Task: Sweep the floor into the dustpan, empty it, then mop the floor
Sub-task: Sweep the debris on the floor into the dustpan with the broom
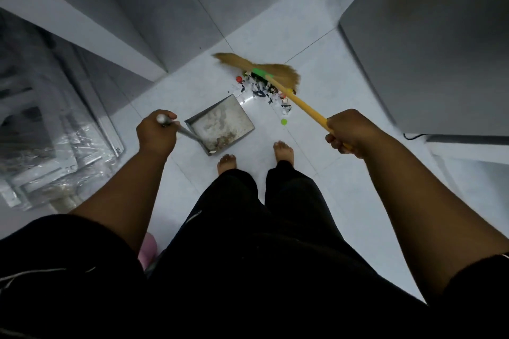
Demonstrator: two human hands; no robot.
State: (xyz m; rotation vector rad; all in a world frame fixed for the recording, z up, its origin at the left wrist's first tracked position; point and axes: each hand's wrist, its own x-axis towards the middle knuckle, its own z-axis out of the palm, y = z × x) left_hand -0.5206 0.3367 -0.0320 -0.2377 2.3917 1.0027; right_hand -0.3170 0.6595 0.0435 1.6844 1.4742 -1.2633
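Observation:
My left hand (pixel 156 132) grips the grey metal handle of a dustpan (pixel 220 124), which sits on the white tiled floor with dirt in its near corner. My right hand (pixel 348 132) grips the yellow handle of a straw broom (pixel 261 70) with a green band. The bristles rest on the floor just beyond a pile of rubbish (pixel 264 91): paper scraps, dark bits and red pieces, lying at the pan's open far edge. A green dot (pixel 284 121) lies alone on the tile right of the pan.
My bare feet (pixel 283 151) stand just behind the dustpan. Plastic-wrapped frames (pixel 55 146) lean at the left. A grey cabinet (pixel 429 49) stands at the right with a black cable at its base. Grey walls close the far side.

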